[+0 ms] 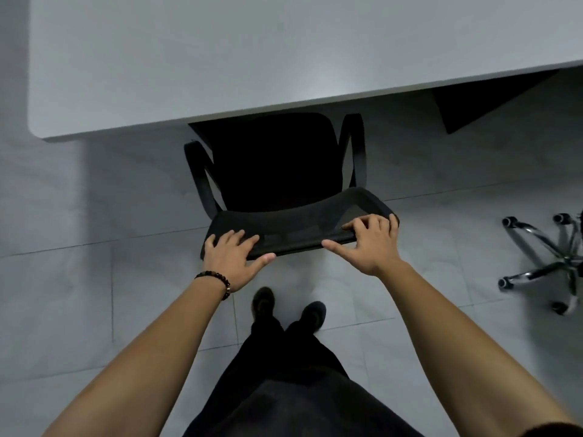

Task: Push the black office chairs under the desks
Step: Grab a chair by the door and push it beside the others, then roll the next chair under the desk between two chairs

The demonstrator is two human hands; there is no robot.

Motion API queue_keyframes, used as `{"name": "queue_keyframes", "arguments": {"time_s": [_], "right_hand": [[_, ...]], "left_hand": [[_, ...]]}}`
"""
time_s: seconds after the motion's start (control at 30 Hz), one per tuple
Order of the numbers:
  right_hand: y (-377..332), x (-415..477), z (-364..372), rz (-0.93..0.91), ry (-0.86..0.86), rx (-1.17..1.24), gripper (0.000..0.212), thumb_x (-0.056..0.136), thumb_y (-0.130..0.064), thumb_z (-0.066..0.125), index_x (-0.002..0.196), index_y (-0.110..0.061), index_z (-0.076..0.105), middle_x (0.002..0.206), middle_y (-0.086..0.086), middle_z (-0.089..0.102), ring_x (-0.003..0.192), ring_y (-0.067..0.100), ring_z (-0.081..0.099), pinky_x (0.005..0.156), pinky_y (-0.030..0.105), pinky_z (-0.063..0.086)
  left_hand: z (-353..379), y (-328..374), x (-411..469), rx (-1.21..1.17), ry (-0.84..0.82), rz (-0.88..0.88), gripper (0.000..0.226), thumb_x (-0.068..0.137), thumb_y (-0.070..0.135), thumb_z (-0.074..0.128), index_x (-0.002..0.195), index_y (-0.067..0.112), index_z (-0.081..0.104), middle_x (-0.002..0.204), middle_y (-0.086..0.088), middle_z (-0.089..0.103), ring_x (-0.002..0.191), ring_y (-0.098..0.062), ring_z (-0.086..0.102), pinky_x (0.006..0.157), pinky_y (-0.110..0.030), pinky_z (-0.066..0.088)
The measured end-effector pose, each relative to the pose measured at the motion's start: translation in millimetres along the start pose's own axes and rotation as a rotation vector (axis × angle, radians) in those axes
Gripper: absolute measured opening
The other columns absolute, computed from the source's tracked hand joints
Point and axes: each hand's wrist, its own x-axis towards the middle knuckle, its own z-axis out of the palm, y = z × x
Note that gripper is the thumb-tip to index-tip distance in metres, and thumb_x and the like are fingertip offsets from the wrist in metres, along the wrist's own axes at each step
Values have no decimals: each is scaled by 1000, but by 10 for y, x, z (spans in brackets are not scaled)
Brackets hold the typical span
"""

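A black office chair (274, 171) stands in front of me with the front of its seat and armrests tucked under the edge of a white desk (189, 58). Its mesh backrest top (299, 228) faces me. My left hand (232, 255) grips the left end of the backrest top, fingers over it and thumb beneath. My right hand (369, 242) holds the right end, fingers curled over the edge, thumb stretched along the near side.
The chrome wheeled base of another chair (549, 263) shows at the right edge. A dark desk support (473, 102) hangs under the desk on the right. My feet (287, 307) stand on grey floor tiles just behind the chair.
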Motion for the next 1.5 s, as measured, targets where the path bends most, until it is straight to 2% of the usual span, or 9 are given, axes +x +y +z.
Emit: {"name": "queue_keyframes", "arguments": {"time_s": [0.63, 0.77, 0.87, 0.93, 1.07, 1.2, 1.3, 1.37, 1.5], "right_hand": [[-82, -160, 96, 31, 15, 29, 89, 71, -94, 19, 129, -35, 51, 141, 8, 40, 140, 30, 22, 116, 51, -10], [-178, -248, -61, 58, 35, 166, 73, 83, -78, 40, 134, -27, 50, 142, 5, 46, 140, 26, 29, 118, 46, -3], [-335, -531, -319, 95, 152, 495, 56, 91, -47, 60, 139, -20, 46, 137, 4, 50, 126, 21, 47, 104, 33, 34], [-425, -812, -444, 107, 261, 680, 56, 93, -42, 60, 142, -23, 41, 141, 0, 45, 124, 16, 47, 94, 26, 37], [-495, -1399, -509, 135, 473, 898, 46, 93, -46, 57, 136, -36, 42, 131, -14, 46, 121, 2, 46, 95, 24, 41], [-567, -1961, -417, 295, 623, 999, 39, 94, -45, 54, 132, -40, 44, 125, -16, 47, 120, 0, 47, 92, 17, 39], [-676, -2225, -277, 466, 687, 1048, 38, 93, -44, 55, 129, -37, 49, 124, -18, 50, 116, 0, 50, 93, 23, 44], [-812, -2325, -200, 600, 782, 1097, 35, 94, -38, 58, 128, -34, 53, 123, -16, 53, 114, 1, 52, 97, 30, 47], [-1347, -2489, -27, 877, 972, 1112, 33, 95, -34, 58, 128, -32, 54, 124, -13, 54, 114, 2, 53, 97, 28, 46]], "left_hand": [[40, -89, -65, 15, 17, 31, 87, 75, 85, 9, 139, 36, 41, 148, 4, 40, 139, -18, 29, 114, -47, 10], [-170, -35, -126, -232, 25, 26, 62, 89, 65, 36, 136, 26, 48, 139, 1, 51, 130, -19, 43, 112, -45, 24], [-423, 38, -335, -582, 142, 26, 43, 93, 42, 51, 131, 20, 52, 126, -3, 60, 114, -21, 56, 98, -43, 46], [-617, 67, -521, -718, 262, 48, 40, 93, 37, 53, 128, 18, 54, 120, -4, 61, 109, -19, 58, 94, -41, 49], [-966, 64, -924, -823, 378, 96, 35, 93, 30, 55, 127, 22, 53, 121, 3, 58, 110, -8, 55, 92, -25, 45], [-1266, 5, -1129, -806, 292, 209, 39, 88, 37, 52, 126, 25, 52, 117, 12, 57, 110, -8, 55, 94, -33, 45], [-1399, -1, -987, -740, 215, 314, 40, 84, 41, 52, 122, 28, 52, 113, 12, 58, 106, -5, 56, 94, -35, 47], [-1459, 27, -808, -674, 151, 430, 38, 86, 37, 55, 122, 27, 53, 114, 8, 60, 105, -4, 58, 92, -33, 49], [-1539, 44, -390, -502, 8, 739, 38, 89, 31, 57, 125, 25, 54, 115, 9, 60, 106, -3, 57, 88, -25, 47]]}}
